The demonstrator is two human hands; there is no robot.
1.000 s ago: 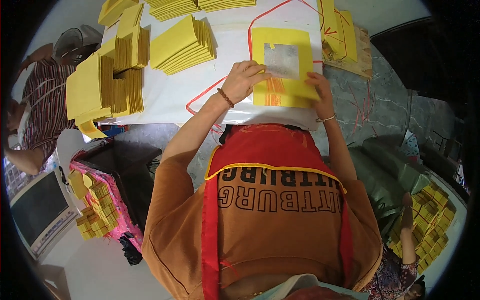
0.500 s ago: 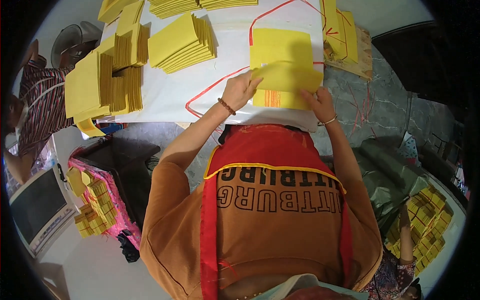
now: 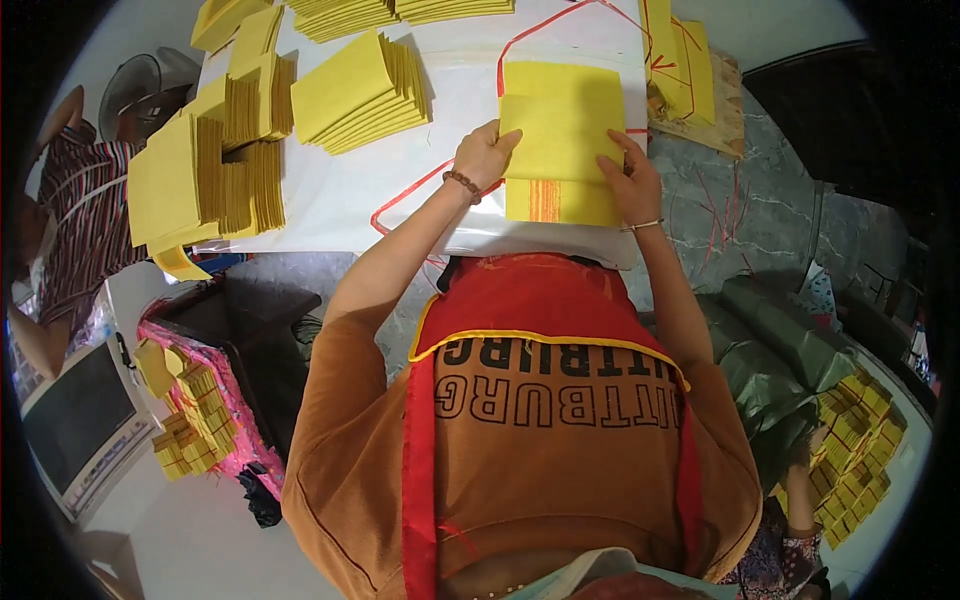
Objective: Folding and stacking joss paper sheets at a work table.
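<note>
A stack of yellow paper sheets point(image 3: 560, 115) lies flat on the white-covered table point(image 3: 450, 232), close to its near right corner. An orange-red printed patch point(image 3: 543, 202) shows on the strip nearest me, below the edge of the upper sheet. My left hand point(image 3: 487, 157) is closed on the stack's left edge, thumb on top. At the right edge, my right hand point(image 3: 633, 182) rests with fingers apart, thumb and fingertips touching the paper. A red string point(image 3: 405, 198) lies in a loop on the table, passing beneath the stack.
Fanned yellow paper bundles point(image 3: 365, 95) and upright bundles point(image 3: 170, 180) occupy the table's left side. Tied yellow bundles point(image 3: 688, 75) sit on a wooden board point(image 3: 728, 100) at the right. One person point(image 3: 80, 190) is at far left; another's arm point(image 3: 800, 490) shows lower right, by stacked yellow bundles point(image 3: 860, 440).
The raised, bent yellow sheet now lies flat on the stack. My right hand has shifted up along the right edge and its fingers have spread; my left hand moved up slightly.
</note>
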